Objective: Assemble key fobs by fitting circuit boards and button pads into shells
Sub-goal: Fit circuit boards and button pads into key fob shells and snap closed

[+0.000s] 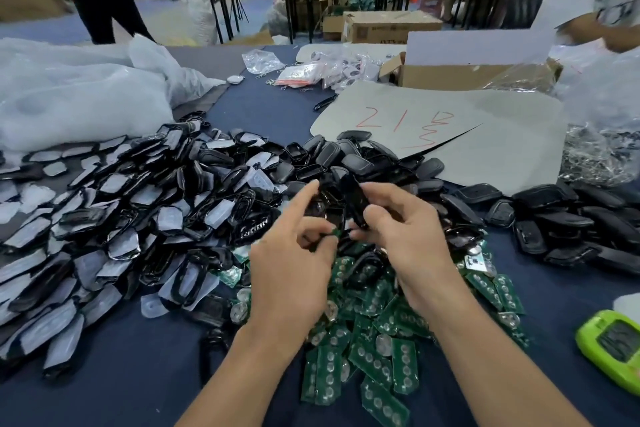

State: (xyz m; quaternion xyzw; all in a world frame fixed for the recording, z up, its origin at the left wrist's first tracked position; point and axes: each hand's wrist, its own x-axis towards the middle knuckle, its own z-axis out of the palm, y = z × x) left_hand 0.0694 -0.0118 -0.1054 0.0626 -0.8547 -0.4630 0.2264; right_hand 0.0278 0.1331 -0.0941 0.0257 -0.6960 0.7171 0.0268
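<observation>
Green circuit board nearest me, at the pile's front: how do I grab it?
Pinch the circuit board by its two long edges, coming from above. It lies flat and face up at the front of the pile, so those thin edges look free, and you'd avoid pressing its round domes.

The left hand (291, 270) covers most of the green board (335, 231) it pinches. The right hand (401, 229) hides the black shell's (355, 199) lower end. The right edge cuts off a green device (613, 347).
</observation>
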